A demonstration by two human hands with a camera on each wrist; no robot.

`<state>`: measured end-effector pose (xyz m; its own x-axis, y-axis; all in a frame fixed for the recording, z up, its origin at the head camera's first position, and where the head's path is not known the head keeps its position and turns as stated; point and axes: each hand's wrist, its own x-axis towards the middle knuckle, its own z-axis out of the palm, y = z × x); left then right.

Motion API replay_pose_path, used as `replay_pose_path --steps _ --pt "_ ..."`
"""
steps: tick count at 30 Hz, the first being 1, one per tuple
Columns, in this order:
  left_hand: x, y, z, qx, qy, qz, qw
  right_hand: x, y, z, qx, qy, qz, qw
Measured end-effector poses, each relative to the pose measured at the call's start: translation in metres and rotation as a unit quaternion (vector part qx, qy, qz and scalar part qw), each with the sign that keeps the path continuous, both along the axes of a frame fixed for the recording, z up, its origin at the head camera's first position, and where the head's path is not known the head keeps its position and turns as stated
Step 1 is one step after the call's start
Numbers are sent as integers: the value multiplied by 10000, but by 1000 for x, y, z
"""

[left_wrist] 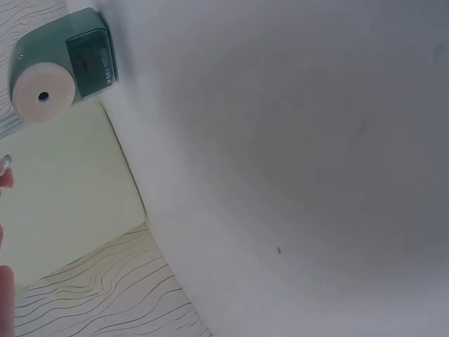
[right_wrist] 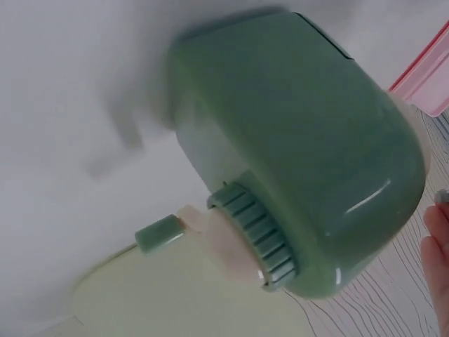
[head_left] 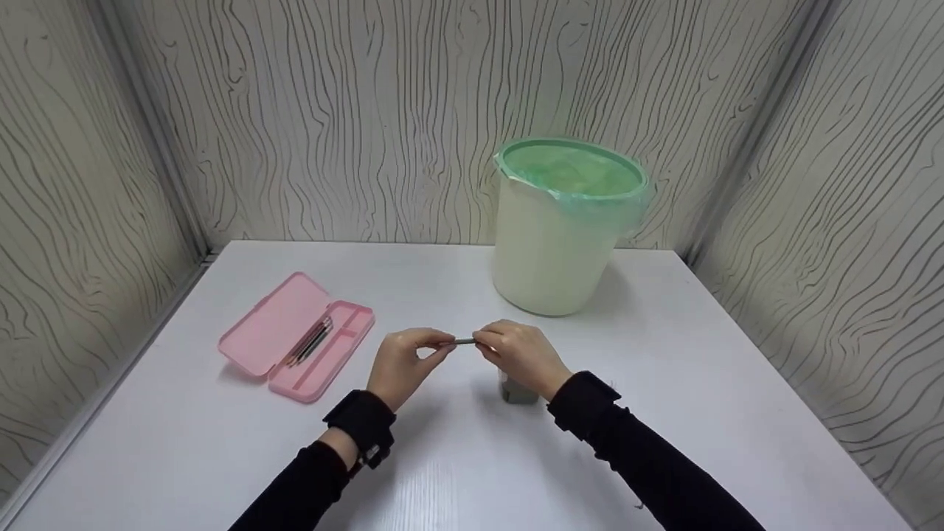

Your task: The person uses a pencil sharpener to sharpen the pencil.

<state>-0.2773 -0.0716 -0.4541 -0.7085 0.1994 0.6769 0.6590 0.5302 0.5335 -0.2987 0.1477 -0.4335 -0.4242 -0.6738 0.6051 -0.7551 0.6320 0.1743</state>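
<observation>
A thin dark pencil [head_left: 464, 341] is held level above the table, with only a short stretch showing between the fingers. My left hand [head_left: 404, 365] pinches its left end between thumb and fingertips, while my right hand [head_left: 522, 355] pinches the other end. Below the right hand stands a green crank pencil sharpener [head_left: 520, 392], partly hidden by it in the head view. The left wrist view shows its pale round front [left_wrist: 43, 93] with a dark hole. Its ridged green collar and crank handle [right_wrist: 160, 233] appear in the right wrist view.
An open pink pencil case [head_left: 345, 346] lies on the left, with several pencils [head_left: 310, 343] inside. At the back right stands a pale bin [head_left: 549, 251] lined with a green bag. Wood-patterned panels [head_left: 354, 118] enclose the white table [head_left: 457, 472] at the back and sides.
</observation>
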Motion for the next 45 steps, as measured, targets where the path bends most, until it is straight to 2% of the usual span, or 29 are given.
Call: replay_pose_path --steps 4,12,17,20,24,26,35,39,45 --pt "3 -5 -1 70 -155 69 9998 -3 0 -1 28 21 73 10000" --pt "14 -18 -2 -194 -356 355 9985 -9 -13 -1 383 227 243 9987" --pt "26 -36 -2 -360 -667 707 9946 -15 -26 -1 623 322 312 9970" --pt "34 -48 -2 -460 -966 1020 9890 -21 -36 -2 771 357 369 9957" --pt "43 -63 1 -363 -1461 1316 9798 -28 -51 0 1058 453 379 9926" --pt "46 -69 3 -374 -1583 1471 9757 -32 -59 0 1224 541 340 9904" --pt "55 -100 5 -798 -1426 2393 9571 -48 -98 -2 1886 1029 277 9762" --pt "57 -114 1 -1052 -1543 2674 9453 -55 -110 -5 2077 1011 176 9728" --pt "53 -122 -5 -1563 -1703 2990 9258 -64 -128 -9 2388 962 -97 9662"
